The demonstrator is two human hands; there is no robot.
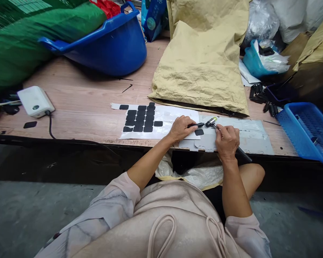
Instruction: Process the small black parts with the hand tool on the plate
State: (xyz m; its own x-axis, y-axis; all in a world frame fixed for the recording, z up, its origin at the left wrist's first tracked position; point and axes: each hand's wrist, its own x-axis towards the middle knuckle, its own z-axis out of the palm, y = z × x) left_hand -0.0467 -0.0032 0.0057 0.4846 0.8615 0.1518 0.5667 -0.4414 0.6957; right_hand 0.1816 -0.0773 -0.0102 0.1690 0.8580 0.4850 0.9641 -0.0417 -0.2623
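Note:
My left hand [181, 129] is closed on a short black rod-like piece [198, 125], which lies nearly level over the work surface. In my right hand [227, 142] is a small hammer [211, 122] with a black face and a yellowish one; its dark grip sticks out below the hand. The hammer head is close to the tip of the black piece; whether they touch, I cannot tell. Beneath both hands lies a grey board [244, 134]. A loose black rounded patch [199, 132] lies beside my left fingers. Left of it, rows of similar patches [140, 118] cover a white sheet [167, 134].
A yellow woven sack [196, 71] lies behind the board. A blue basket [308, 132] stands at right, near small black parts [257, 94]. A large blue tub [110, 46] is at back left. A white box [35, 101] trails a dark cable [50, 125] along the table's front edge.

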